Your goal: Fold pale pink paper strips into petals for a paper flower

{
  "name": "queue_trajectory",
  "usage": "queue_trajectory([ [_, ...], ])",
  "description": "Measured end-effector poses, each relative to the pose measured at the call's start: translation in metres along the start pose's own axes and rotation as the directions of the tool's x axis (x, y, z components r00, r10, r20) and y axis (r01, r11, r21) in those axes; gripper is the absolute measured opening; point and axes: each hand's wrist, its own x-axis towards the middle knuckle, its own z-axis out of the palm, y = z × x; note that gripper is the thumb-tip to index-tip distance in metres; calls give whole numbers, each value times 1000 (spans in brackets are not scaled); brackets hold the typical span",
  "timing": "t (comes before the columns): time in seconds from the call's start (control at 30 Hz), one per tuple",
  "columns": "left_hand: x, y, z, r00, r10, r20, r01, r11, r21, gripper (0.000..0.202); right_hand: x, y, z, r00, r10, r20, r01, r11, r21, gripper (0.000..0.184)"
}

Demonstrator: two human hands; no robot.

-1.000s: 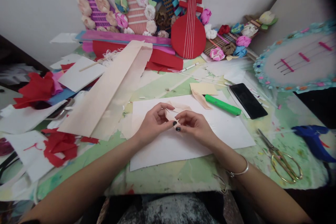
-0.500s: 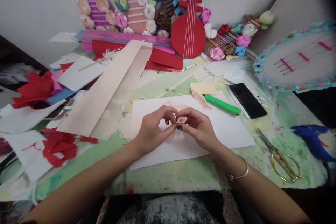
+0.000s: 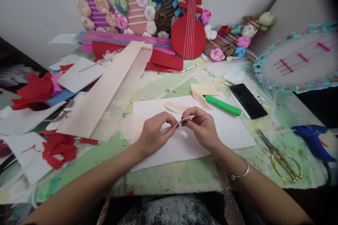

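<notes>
Near the table's (image 3: 185, 175) front edge, the left hand (image 3: 154, 132) and the right hand (image 3: 203, 128) meet over a white sheet (image 3: 232, 130). Both pinch one cream paper piece (image 3: 188, 117) tight in their fingertips. By the sheet's far right corner lie a green pen (image 3: 223, 105) and a black phone (image 3: 248, 101), and a red paper guitar (image 3: 188, 31) leans at the back edge.

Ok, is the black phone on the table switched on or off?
Off, as far as shows: the black smartphone lies face up with a uniformly dark screen.
</notes>
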Motion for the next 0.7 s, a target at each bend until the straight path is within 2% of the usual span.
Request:
queue_trajectory([
  [0.17, 1, -2, 0, 997, 76, -17, -75, 996, 48, 11, 0, -2, -2, 994, -108, 33, 111, 988, -103, 19],
  [0.3, 0, -2, 0, 997, 72, -3, -71, 996, 50, 11, 0, -5, -5, 976, -204, 74, 217, 939, -266, 14],
  [0.53, 4, -2, -3, 1000, -8, -9, 9, 999, 42, 12, 1, -4, -8, 988, -152, 30, 154, 951, -267, 6],
  [0.7, 5, -1, -5, 998, -48, -28, 49, 998, 30, 11, 2, 0, -11, 990, -142, 1, 135, 933, -333, 7],
])
